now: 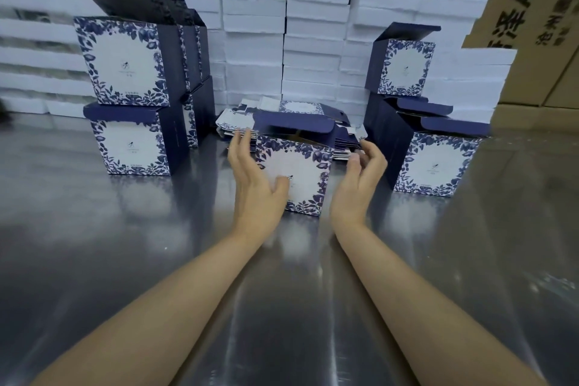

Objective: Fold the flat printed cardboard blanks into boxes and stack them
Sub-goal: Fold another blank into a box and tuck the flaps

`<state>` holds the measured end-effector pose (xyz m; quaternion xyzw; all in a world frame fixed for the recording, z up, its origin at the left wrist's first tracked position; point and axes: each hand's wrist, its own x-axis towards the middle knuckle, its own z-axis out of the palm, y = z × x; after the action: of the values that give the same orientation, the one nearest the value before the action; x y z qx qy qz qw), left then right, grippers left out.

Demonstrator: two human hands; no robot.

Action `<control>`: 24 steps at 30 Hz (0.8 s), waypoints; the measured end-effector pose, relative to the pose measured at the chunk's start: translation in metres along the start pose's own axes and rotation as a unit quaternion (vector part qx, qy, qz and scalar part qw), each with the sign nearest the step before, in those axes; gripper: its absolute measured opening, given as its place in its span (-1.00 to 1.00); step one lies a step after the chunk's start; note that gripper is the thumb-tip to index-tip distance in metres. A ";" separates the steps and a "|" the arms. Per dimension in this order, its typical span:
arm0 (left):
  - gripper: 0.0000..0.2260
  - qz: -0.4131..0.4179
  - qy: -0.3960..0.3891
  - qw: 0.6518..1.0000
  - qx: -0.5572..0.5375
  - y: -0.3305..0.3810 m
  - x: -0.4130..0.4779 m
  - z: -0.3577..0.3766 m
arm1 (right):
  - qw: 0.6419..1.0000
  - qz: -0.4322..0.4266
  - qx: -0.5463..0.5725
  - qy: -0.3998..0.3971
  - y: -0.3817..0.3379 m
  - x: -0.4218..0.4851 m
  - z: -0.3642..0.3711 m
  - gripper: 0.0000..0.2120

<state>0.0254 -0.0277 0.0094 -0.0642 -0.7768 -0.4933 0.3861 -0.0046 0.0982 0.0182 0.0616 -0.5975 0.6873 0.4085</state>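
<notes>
A folded blue-and-white floral box [300, 166] stands on the metal table [282, 291] in the middle, its lid flap half raised. My left hand [253, 178] holds its left side, thumb across the printed front and fingers along the left edge. My right hand [360, 178] hovers just right of the box with loosely curled fingers, holding nothing. Behind the box lies a pile of flat printed blanks [282, 116]. Folded boxes stand stacked two high at the left [125, 97] and at the right [416, 116].
Tall stacks of white foam trays [313, 25] form a wall at the back. Brown shipping cartons [532, 25] stand at the far right. The shiny table surface stretches toward me under both forearms.
</notes>
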 end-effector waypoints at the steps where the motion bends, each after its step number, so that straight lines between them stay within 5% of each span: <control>1: -0.19 -0.008 -0.013 1.000 0.021 0.000 -0.002 0.003 | 1.000 0.028 -0.002 0.004 0.002 0.002 0.000 -0.72; 10: 0.18 -0.027 -0.080 0.985 0.147 -0.007 0.002 0.026 | 0.990 0.103 0.032 -0.087 0.008 0.005 0.002 -0.78; 24: 0.11 -0.002 0.024 0.984 0.175 -0.008 0.014 0.045 | 0.968 0.182 0.131 -0.114 0.016 0.014 0.008 -0.72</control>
<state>-0.0124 0.0010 0.0032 0.0177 -0.8420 -0.3520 0.4085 -0.0273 0.0990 0.0158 0.0829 -0.5461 0.8108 0.1935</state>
